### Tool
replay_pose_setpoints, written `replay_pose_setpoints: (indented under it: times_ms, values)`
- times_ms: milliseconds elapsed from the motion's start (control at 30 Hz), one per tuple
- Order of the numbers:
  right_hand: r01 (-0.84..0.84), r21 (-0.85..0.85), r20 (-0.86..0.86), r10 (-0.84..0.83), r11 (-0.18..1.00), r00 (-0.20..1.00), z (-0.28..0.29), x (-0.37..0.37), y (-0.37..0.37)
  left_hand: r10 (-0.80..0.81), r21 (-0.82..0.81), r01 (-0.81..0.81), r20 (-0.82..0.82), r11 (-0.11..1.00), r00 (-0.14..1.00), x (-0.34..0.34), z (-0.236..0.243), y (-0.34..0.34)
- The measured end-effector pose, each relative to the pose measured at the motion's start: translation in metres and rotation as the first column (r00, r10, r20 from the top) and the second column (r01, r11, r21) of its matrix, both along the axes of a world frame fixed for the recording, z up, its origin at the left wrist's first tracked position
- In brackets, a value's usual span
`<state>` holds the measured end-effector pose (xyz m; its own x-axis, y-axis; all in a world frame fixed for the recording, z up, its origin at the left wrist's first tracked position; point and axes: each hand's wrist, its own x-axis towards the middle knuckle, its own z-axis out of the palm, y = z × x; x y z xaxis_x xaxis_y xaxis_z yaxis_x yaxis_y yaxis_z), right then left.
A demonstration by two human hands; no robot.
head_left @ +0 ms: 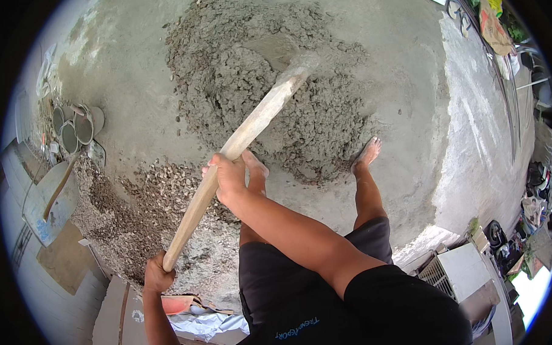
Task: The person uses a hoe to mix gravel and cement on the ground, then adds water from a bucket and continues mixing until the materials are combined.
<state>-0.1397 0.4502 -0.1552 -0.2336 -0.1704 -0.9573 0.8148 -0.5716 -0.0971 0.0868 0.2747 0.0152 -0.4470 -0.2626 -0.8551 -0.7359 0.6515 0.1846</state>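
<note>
My left hand (158,275) is closed round the butt end of a hoe's long wooden handle (195,213). Farther up, my right hand (229,176) wraps the same handle near its middle, with my forearm crossing in front of my body. The handle slants away to the upper right. At its far end the grey-coated hoe blade (276,49) lies against a heap of wet grey concrete mix (224,83); the mix makes its edges hard to make out. My bare feet stand at the near side of the heap, one on each side.
Loose gravel (161,192) spreads at the left. Beyond it are several buckets (89,123) and a pale container (52,201) with a stick-like handle leaning on it. Bags and clutter (495,28) line the far right; a white boxy unit (463,269) stands at the near right.
</note>
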Motion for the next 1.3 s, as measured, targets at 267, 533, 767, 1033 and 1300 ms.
replay_pose_setpoints:
  times_ms: [267, 533, 767, 1033, 1300]
  values:
    - [0.236, 0.312, -0.246, -0.162, 0.92, 0.956, -0.051, -0.08, 0.216, -0.146, 0.374, 0.196, -0.158, 0.906, 0.977, -0.108, -0.104, 0.144]
    - [-0.086, 0.825, -0.001, 0.153, 0.558, 0.988, -0.162, -0.201, 0.567, -0.185, 0.706, 0.222, -0.13, 0.672, 0.974, -0.265, -0.209, 0.454]
    - [-0.135, 0.814, 0.083, 0.116, 0.565, 0.99, -0.194, -0.145, 0.625, -0.126, 0.887, -0.154, 0.229, 0.436, 0.965, -0.245, -0.249, 0.458]
    - [-0.154, 0.739, 0.11, 0.109, 0.656, 0.988, -0.158, -0.046, 0.41, -0.1, 0.677, -0.22, 0.4, 0.702, 0.911, -0.174, -0.144, 0.274]
    - [0.265, 0.306, 0.138, -0.318, 0.914, 0.938, -0.121, 0.015, 0.347, -0.466, 0.508, 0.276, 0.295, 0.816, 0.834, -0.242, 0.005, 0.277]
